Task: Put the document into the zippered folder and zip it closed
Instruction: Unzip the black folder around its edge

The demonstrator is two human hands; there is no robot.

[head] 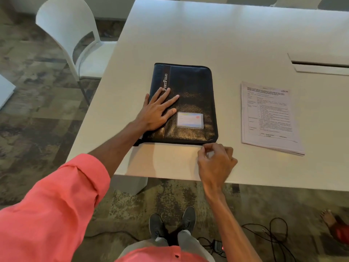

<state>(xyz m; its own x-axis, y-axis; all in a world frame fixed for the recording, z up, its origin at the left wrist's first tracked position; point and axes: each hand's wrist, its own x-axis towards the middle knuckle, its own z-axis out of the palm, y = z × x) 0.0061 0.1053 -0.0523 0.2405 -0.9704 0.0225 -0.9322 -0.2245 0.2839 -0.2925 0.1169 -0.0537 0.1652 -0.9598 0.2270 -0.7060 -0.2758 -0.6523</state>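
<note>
At the far left a white chair stands on the patterned floor, just beside the left edge of the white table. Your left arm, in a rolled pink sleeve, reaches forward and to the right across the table's near left corner. Your left hand lies open and flat, palm down with fingers spread, on the left part of the black folder. The folder lies closed and flat on the table, its "PortFolio" lettering running along the left strip and a clear card pocket on the cover just right of your thumb. Your right hand sits at the folder's near right corner, fingers curled and pinched together at the folder's edge; you cannot tell what they grip, since it is too small to see. Further right, apart from the folder, the printed document lies flat on the table.
</note>
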